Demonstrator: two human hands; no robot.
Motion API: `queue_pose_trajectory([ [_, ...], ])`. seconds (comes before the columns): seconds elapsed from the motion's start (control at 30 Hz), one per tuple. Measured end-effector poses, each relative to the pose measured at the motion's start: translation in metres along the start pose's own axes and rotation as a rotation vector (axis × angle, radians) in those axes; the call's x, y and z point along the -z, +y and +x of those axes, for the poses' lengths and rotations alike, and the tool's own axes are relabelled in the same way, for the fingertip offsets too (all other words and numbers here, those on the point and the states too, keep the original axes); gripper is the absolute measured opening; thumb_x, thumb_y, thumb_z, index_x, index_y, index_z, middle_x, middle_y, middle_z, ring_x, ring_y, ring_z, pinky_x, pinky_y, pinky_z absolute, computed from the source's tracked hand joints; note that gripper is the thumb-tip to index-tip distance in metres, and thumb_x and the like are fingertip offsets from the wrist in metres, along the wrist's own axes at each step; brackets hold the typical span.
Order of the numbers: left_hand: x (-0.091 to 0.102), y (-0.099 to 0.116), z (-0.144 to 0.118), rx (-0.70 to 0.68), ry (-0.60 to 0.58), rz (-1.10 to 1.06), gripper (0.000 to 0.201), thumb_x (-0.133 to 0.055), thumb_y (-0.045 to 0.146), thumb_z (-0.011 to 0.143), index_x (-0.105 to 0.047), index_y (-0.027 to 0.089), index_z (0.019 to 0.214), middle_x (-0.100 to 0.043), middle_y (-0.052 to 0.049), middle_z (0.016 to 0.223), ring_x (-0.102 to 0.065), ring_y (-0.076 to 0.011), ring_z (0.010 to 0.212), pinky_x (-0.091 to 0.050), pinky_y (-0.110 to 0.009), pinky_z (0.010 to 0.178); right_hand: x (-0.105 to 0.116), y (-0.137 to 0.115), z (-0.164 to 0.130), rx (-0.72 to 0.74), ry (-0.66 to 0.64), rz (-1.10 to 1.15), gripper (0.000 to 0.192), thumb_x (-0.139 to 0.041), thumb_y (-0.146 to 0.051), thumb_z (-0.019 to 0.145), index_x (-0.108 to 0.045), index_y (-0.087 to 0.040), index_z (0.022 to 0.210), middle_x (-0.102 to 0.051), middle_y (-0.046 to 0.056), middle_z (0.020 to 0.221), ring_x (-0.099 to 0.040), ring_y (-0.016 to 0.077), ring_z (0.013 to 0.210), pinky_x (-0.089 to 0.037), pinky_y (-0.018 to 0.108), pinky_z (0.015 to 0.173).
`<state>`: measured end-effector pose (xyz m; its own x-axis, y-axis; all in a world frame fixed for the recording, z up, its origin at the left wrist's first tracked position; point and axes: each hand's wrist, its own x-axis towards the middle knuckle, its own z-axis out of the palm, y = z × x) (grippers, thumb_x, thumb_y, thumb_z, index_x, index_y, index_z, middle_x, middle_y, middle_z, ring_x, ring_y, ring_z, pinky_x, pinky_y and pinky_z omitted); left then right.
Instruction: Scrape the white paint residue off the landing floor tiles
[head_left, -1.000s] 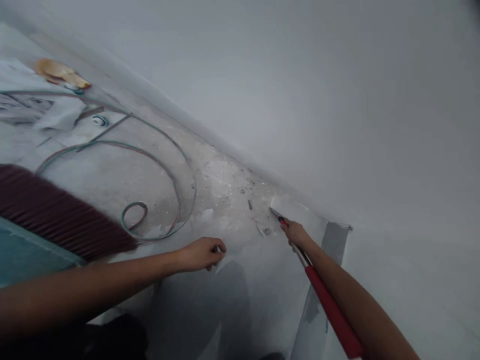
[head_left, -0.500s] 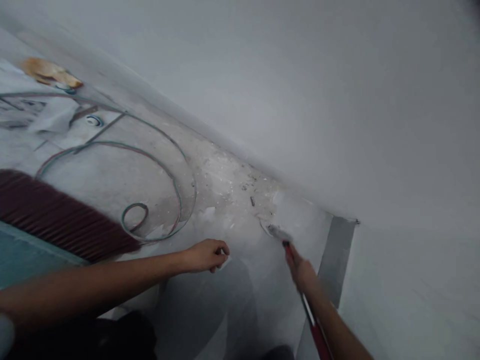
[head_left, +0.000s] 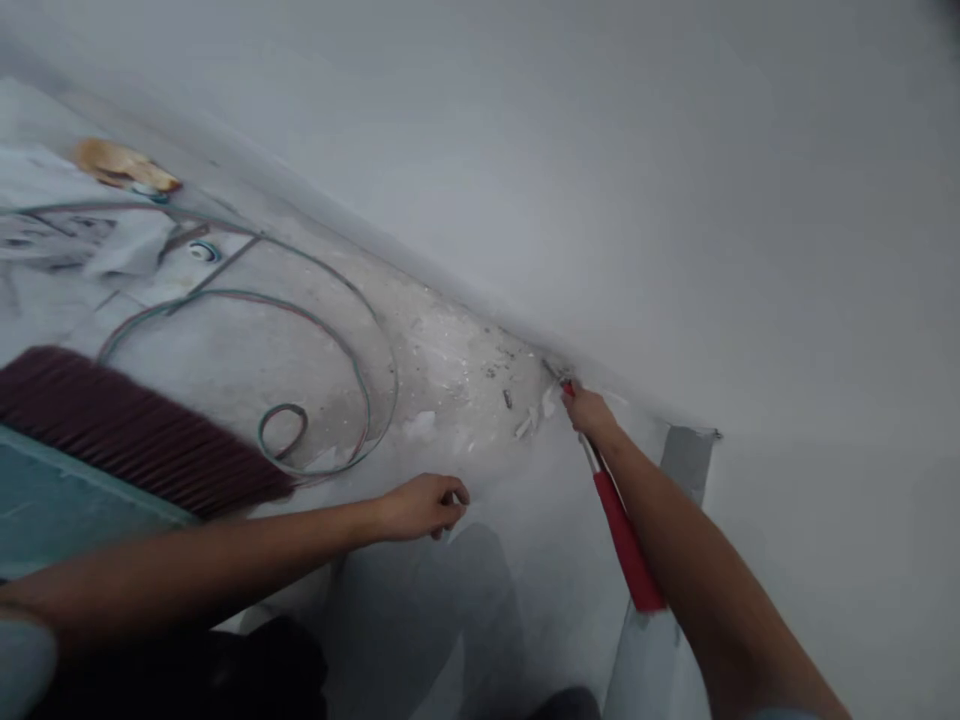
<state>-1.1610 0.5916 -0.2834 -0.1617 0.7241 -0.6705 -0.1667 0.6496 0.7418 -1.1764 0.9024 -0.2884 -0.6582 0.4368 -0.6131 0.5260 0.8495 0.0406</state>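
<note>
My right hand (head_left: 590, 413) grips a long scraper with a red handle (head_left: 625, 541); its metal tip (head_left: 556, 375) meets the floor where it joins the white wall. Small white flakes of debris (head_left: 529, 421) lie just left of the tip. My left hand (head_left: 421, 505) rests lower on the dusty floor, fingers curled around a small pale scrap that is mostly hidden. A grey strip (head_left: 684, 463) runs beside my right forearm.
A looped green and red cable (head_left: 352, 360) lies across the dusty floor to the left. A dark red ribbed piece (head_left: 142, 435) sits over a teal surface (head_left: 60, 505) at the left edge. A tan scrap (head_left: 124, 165) and a small ring (head_left: 203, 250) lie farther back.
My right hand has pushed the scraper forward again, from a drawn-back position to the wall's base, knocking flakes loose. My left hand has barely moved.
</note>
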Motion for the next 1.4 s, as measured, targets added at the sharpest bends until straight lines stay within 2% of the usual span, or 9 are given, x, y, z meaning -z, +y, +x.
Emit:
queue_pose_trajectory([
  [0.13,0.006,-0.004,-0.010,0.007,0.006,0.034,0.039,-0.042,0.038,0.073,-0.057,0.014,0.099,-0.063,-0.003,0.073,-0.058,-0.0132,0.057,-0.038,-0.022,0.052,-0.067,0.017,-0.089,0.019,-0.135,0.009,0.050,-0.023,-0.040,0.093,-0.029,-0.020,0.138,-0.066,0.013,0.100,-0.062,0.0212,0.091,-0.043,0.029,0.077],
  [0.23,0.008,-0.004,-0.010,0.016,0.018,0.050,0.037,-0.041,0.035,0.073,-0.057,0.013,0.099,-0.063,-0.003,0.073,-0.058,-0.0126,0.057,-0.039,-0.021,0.053,-0.093,0.020,-0.116,-0.057,-0.227,-0.074,0.052,-0.023,-0.040,0.092,-0.029,-0.019,0.139,-0.066,0.015,0.095,-0.063,0.0248,0.088,-0.044,0.035,0.075],
  [0.47,-0.001,0.014,-0.004,-0.049,-0.034,0.007,0.041,-0.042,0.037,0.072,-0.057,0.011,0.100,-0.062,-0.005,0.074,-0.058,-0.0140,0.057,-0.039,-0.022,0.052,-0.035,-0.007,-0.049,-0.072,-0.121,-0.065,0.044,-0.029,-0.038,0.089,-0.043,-0.020,0.127,-0.061,0.015,0.110,-0.058,0.0265,0.101,-0.043,0.036,0.080],
  [0.63,0.006,0.009,-0.013,-0.060,0.000,-0.048,0.039,-0.044,0.039,0.071,-0.057,0.014,0.098,-0.061,-0.003,0.073,-0.058,-0.0132,0.057,-0.040,-0.022,0.053,-0.075,0.001,-0.100,-0.009,-0.216,-0.084,0.048,-0.028,-0.039,0.090,-0.037,-0.019,0.132,-0.064,0.015,0.102,-0.060,0.0241,0.097,-0.043,0.035,0.080],
  [0.7,0.008,0.003,-0.016,-0.012,0.018,-0.086,0.038,-0.045,0.039,0.070,-0.056,0.014,0.096,-0.061,-0.003,0.072,-0.057,-0.0127,0.056,-0.040,-0.022,0.052,-0.075,0.000,-0.096,-0.019,-0.196,-0.085,0.048,-0.027,-0.040,0.090,-0.039,-0.018,0.131,-0.064,0.016,0.103,-0.060,0.0243,0.097,-0.043,0.035,0.080],
  [0.9,0.002,0.011,-0.016,-0.062,-0.006,-0.104,0.037,-0.046,0.038,0.069,-0.055,0.014,0.095,-0.059,-0.002,0.071,-0.055,-0.0116,0.054,-0.039,-0.021,0.050,-0.013,-0.023,-0.020,-0.089,-0.054,-0.048,0.042,-0.030,-0.035,0.088,-0.046,-0.018,0.123,-0.059,0.015,0.115,-0.056,0.0235,0.105,-0.042,0.033,0.083],
  [1.1,0.007,0.003,-0.022,-0.054,0.012,-0.141,0.036,-0.046,0.037,0.069,-0.055,0.013,0.094,-0.058,-0.002,0.069,-0.054,-0.0111,0.052,-0.038,-0.021,0.049,-0.073,-0.004,-0.090,-0.011,-0.185,-0.068,0.047,-0.027,-0.038,0.089,-0.040,-0.017,0.130,-0.064,0.015,0.104,-0.060,0.0236,0.099,-0.042,0.034,0.081],
  [1.17,0.008,0.000,-0.023,-0.028,0.019,-0.146,0.036,-0.046,0.037,0.069,-0.055,0.012,0.094,-0.058,-0.002,0.069,-0.054,-0.0111,0.052,-0.039,-0.021,0.050,-0.079,-0.001,-0.094,-0.012,-0.194,-0.073,0.047,-0.026,-0.039,0.089,-0.040,-0.017,0.129,-0.064,0.015,0.104,-0.060,0.0243,0.098,-0.043,0.035,0.082],
  [1.4,0.012,0.009,-0.022,-0.062,0.031,-0.151,0.034,-0.046,0.035,0.071,-0.055,0.013,0.095,-0.058,-0.001,0.068,-0.054,-0.0102,0.052,-0.038,-0.020,0.049,0.000,-0.020,0.011,-0.146,0.020,-0.048,0.043,-0.027,-0.033,0.089,-0.047,-0.014,0.122,-0.059,0.017,0.114,-0.057,0.0236,0.105,-0.042,0.034,0.085],
])
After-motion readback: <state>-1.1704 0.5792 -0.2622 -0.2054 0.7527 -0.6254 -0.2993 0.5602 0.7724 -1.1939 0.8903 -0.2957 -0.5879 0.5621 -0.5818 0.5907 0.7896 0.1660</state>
